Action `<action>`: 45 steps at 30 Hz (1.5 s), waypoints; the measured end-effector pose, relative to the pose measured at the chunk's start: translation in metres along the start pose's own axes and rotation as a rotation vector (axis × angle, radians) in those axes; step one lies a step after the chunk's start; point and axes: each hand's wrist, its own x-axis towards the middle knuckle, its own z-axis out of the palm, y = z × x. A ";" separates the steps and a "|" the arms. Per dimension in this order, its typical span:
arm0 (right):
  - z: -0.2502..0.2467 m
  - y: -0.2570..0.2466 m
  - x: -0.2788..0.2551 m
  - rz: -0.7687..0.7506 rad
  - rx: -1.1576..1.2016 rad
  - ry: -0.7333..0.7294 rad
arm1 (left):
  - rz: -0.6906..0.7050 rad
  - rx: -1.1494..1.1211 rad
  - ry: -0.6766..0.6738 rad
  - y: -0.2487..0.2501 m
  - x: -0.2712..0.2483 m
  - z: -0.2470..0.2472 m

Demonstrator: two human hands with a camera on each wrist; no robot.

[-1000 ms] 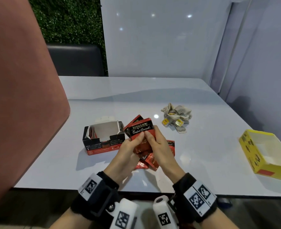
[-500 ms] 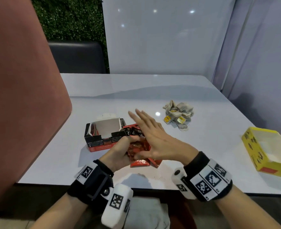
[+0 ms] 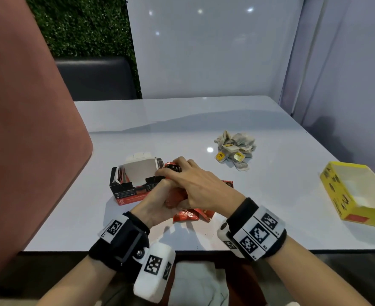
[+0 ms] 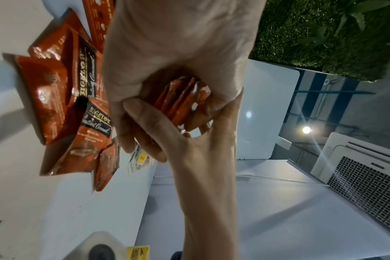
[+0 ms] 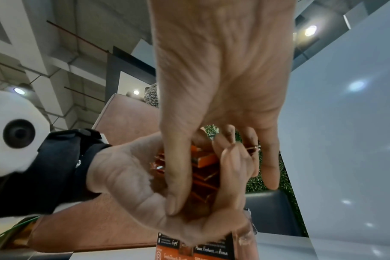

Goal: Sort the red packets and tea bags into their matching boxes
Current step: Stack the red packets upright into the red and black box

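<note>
Red packets [image 3: 175,196], a small stack on edge, sit clasped in the left hand [image 3: 151,205] beside the open red box [image 3: 124,191], black-banded tops aimed away toward the box. The right hand [image 3: 195,184] now lies curled over the stack, no longer raised flat. More packets [image 3: 185,216] lie underneath on the table [image 3: 248,217]

Stack of red packets [image 3: 175,196] clutched beside open red-black box [image 3: 135,182]; tea bags [image 3: 235,149] heaped mid-table; yellow box [image 3: 356,195] open, far right.
</note>
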 end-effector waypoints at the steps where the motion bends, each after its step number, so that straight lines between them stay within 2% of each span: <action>1: 0.000 0.000 -0.001 -0.020 0.000 0.004 | 0.003 -0.002 -0.011 0.000 -0.001 0.000; 4: -0.001 0.004 -0.006 -0.076 0.062 -0.058 | -0.031 0.048 -0.063 -0.004 -0.004 -0.004; 7: -0.008 0.010 -0.009 -0.107 0.248 -0.122 | -0.039 0.105 -0.101 -0.006 -0.009 -0.007; 10: -0.022 0.014 -0.004 -0.075 0.528 -0.070 | -0.022 0.200 -0.177 0.003 -0.016 -0.016; 11: -0.028 0.015 0.002 -0.063 0.534 -0.053 | -0.004 0.275 -0.206 0.009 -0.017 -0.021; 13: -0.038 0.013 0.017 -0.056 0.390 -0.025 | 0.051 0.478 -0.211 0.022 -0.017 -0.033; 16: -0.044 0.004 0.050 -0.059 0.194 0.072 | 0.190 0.665 -0.090 0.049 -0.022 -0.047; 19: -0.047 -0.008 0.089 -0.176 0.065 0.210 | 0.348 0.852 0.044 0.075 -0.026 -0.064; 22: -0.038 -0.011 0.121 -0.260 -0.144 0.210 | 0.351 1.007 0.308 0.085 -0.025 -0.094; 24: -0.023 -0.008 0.133 -0.299 -0.239 0.128 | 0.286 1.099 0.377 0.080 -0.023 -0.116; 26: -0.006 -0.006 0.139 -0.352 -0.313 0.031 | 0.217 1.164 0.357 0.069 -0.021 -0.131; 28: 0.007 -0.005 0.143 -0.406 -0.355 -0.052 | 0.206 1.173 0.281 0.058 -0.019 -0.137; 33: 0.032 -0.012 0.151 -0.462 -0.340 -0.174 | 0.170 1.049 0.186 0.051 -0.012 -0.136; 37: 0.042 -0.018 0.154 -0.438 -0.224 -0.139 | 0.180 1.077 0.233 0.051 -0.006 -0.136; 40: 0.044 -0.016 0.153 -0.366 0.027 -0.042 | 0.210 1.093 0.277 0.050 -0.004 -0.140; 43: 0.039 -0.007 0.147 -0.172 0.159 0.119 | 0.191 1.065 0.314 0.049 -0.003 -0.144; 45: 0.035 -0.004 0.141 -0.036 0.178 0.100 | 0.183 1.062 0.331 0.048 -0.001 -0.146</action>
